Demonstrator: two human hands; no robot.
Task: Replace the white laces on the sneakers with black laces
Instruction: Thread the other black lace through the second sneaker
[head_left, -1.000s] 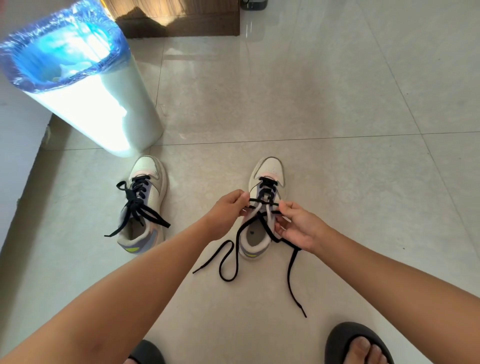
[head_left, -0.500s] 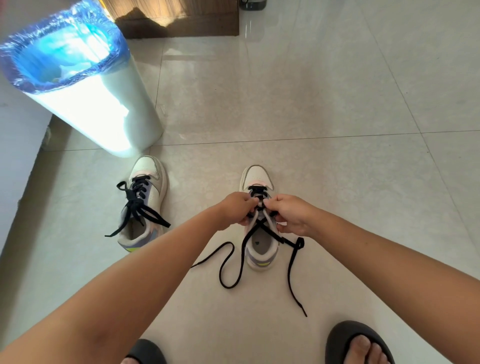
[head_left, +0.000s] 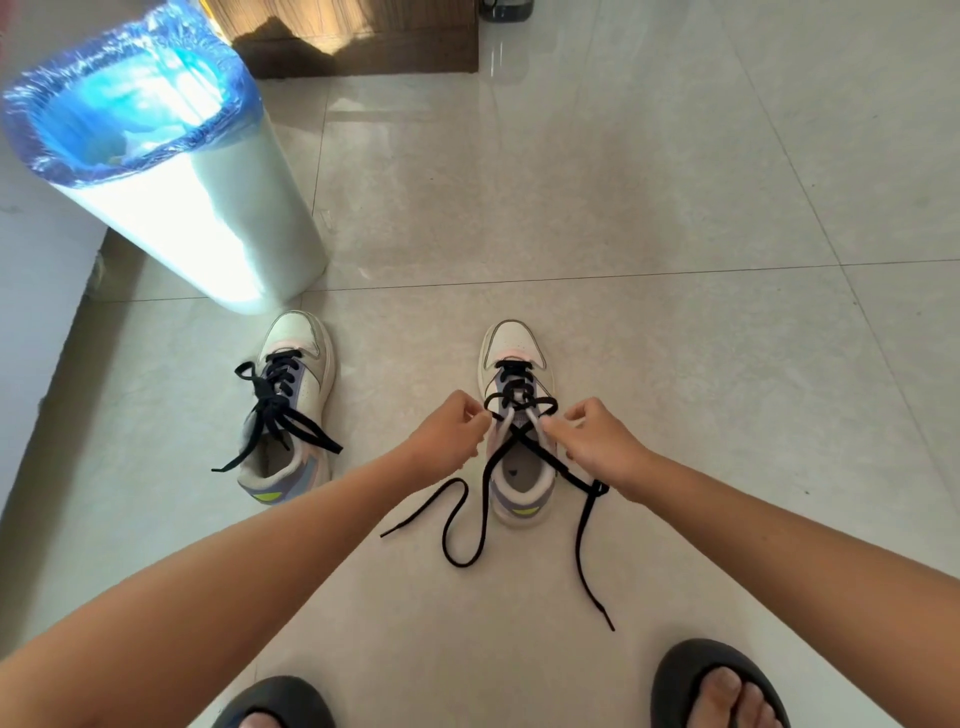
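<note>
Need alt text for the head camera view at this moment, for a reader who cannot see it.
Seen from above, a person's left hand and right hand pinch the black lace on either side of a white sneaker on the tiled floor, its loose ends trailing toward the person. A second sneaker, already black-laced, sits beside a white bin.

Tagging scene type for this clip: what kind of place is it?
Probably a home interior: glossy tiled floor, a lined bin by the wall, wooden furniture behind, and the person in slippers.
</note>
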